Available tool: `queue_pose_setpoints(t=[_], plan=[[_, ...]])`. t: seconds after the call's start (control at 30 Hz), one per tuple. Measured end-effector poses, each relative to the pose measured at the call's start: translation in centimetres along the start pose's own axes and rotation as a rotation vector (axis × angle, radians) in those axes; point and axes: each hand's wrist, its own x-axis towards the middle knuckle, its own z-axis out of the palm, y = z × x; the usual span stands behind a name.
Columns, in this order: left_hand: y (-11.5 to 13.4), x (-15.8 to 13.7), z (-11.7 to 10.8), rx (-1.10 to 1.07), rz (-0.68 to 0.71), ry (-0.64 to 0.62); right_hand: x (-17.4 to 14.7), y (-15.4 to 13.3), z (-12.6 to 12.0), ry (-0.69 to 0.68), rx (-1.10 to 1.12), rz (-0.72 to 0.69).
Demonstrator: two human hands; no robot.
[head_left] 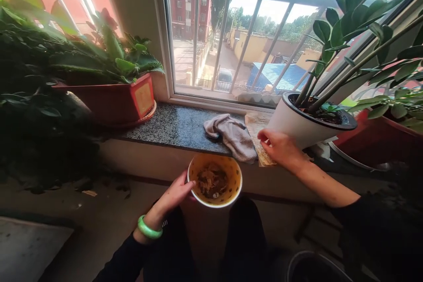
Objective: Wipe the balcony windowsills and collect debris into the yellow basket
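My left hand [176, 191], with a green bangle at the wrist, grips the rim and side of a yellow tub [234, 174] just below the windowsill's edge. Brown dry scraps [211, 179] lie in the bottom of it. Over a stained, yellowed sheet [254, 125] on the sill, my right hand [279, 146] has its thumb and fingers curled together in a pinch. Whatever is between those fingertips is too small to make out. A crumpled greyish-pink cloth [233, 136] lies to the left of the sheet. Beside my right hand stands a white pot [289, 119] with a tall leafy plant [350, 31].
The speckled stone windowsill [178, 125] runs below a barred window [228, 31]. On the left, a red rectangular planter [112, 101] sits on a saucer. Another red pot [373, 141] stands at the right. A dark round container [317, 269] is low at the front right.
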Motion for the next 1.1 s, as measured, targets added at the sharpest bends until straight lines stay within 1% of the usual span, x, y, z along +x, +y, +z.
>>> queue_pose_setpoints(t=[0.1,0.13,0.2,0.27,0.4,0.53,0.63,0.73,0.9,1.1], plan=[[0.1,-0.1,0.1,0.013,0.000,0.009,-0.8,-1.1,0.1,0.158,0.476,-0.002],[0.1,-0.1,0.2,0.015,-0.006,0.009,-1.1,-1.7,0.2,0.188,0.591,-0.001],[0.1,-0.1,0.3,0.013,-0.013,0.015,-1.6,-3.1,0.5,0.225,0.728,-0.019],[0.1,-0.1,0.4,0.010,-0.006,0.021,-2.1,-4.5,0.7,0.247,0.773,-0.066],[0.0,-0.1,0.5,-0.007,0.011,0.012,-2.6,-6.5,0.8,0.239,0.758,-0.131],[0.3,-0.3,0.6,-0.017,0.015,0.005,-2.8,-7.3,0.7,0.207,0.772,-0.152],[0.5,-0.5,0.7,-0.015,0.007,0.014,-3.0,-7.5,0.9,0.167,0.794,-0.143],[0.3,-0.4,0.7,-0.030,-0.001,0.014,-3.2,-7.7,1.4,0.136,0.857,-0.085],[-0.2,-0.2,0.7,-0.057,0.007,0.013,-3.2,-7.9,2.0,0.059,1.008,0.064],[0.3,-0.5,1.0,-0.051,0.002,0.021,-3.5,-8.0,2.1,-0.059,1.174,0.229]])
